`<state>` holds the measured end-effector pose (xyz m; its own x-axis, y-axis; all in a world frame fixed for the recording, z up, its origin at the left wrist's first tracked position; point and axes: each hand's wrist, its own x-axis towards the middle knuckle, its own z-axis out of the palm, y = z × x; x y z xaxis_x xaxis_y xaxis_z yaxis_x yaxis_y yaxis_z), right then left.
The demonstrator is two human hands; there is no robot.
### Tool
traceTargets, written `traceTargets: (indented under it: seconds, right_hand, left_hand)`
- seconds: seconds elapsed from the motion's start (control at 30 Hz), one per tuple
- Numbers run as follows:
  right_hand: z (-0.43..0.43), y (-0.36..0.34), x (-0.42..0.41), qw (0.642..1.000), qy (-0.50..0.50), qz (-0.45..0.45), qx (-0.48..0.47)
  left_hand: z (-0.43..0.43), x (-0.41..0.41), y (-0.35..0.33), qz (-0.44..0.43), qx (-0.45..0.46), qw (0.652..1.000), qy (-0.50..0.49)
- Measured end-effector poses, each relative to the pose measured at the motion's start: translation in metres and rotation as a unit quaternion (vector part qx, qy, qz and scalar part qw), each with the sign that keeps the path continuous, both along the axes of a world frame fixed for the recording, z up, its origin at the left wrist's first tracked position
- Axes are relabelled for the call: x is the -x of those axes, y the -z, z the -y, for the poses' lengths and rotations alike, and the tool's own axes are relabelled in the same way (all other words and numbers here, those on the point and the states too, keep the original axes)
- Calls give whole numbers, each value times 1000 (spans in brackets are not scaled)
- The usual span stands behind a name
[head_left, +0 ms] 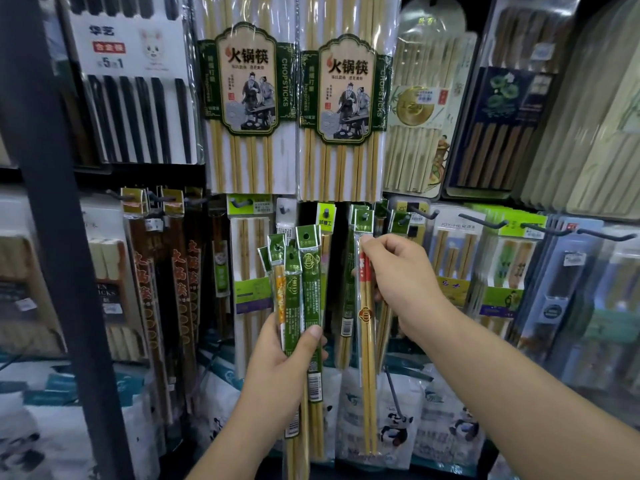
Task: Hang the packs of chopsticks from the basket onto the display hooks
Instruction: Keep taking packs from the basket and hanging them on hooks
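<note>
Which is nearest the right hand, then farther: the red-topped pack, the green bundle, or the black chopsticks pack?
1. Red-topped pack: pinched by the right hand.
2. Green bundle: to its left, in the left hand.
3. Black chopsticks pack: far upper left.

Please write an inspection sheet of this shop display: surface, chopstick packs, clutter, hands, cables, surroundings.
Surface: display wall with a row of display hooks, most of them carrying packs.
Job's things: bundle of green packs in the left hand; single pack in the right hand, its header up at a hook. Basket not in view.
Clutter: nothing seen.
Hands: left hand grips the bundle low down; right hand pinches the single pack near its top.
Cables: none clearly seen.
Surroundings: large hot-pot packs above, dark post at left, panda-printed bags below.
</note>
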<state>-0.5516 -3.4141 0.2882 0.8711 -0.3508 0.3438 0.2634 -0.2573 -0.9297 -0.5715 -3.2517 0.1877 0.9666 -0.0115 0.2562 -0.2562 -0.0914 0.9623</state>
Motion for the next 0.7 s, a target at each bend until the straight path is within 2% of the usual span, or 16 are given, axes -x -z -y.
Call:
traceTargets:
  seconds: [0.13, 0.33, 0.5, 0.7]
  right_hand:
    - [0, 1, -1, 1000, -2, 3, 2]
    - [0, 0, -10, 998, 37, -11, 44]
    - [1, 2, -16, 996, 46, -25, 68]
    - [12, 15, -5, 967, 106, -18, 233]
  left_hand:
    - [0, -3, 3, -2, -10, 1000, -7]
    - [2, -2, 1, -11, 36, 999, 11]
    - [0, -3, 5, -8, 13, 1000, 18]
    - [0, -1, 4, 0, 31, 999, 34]
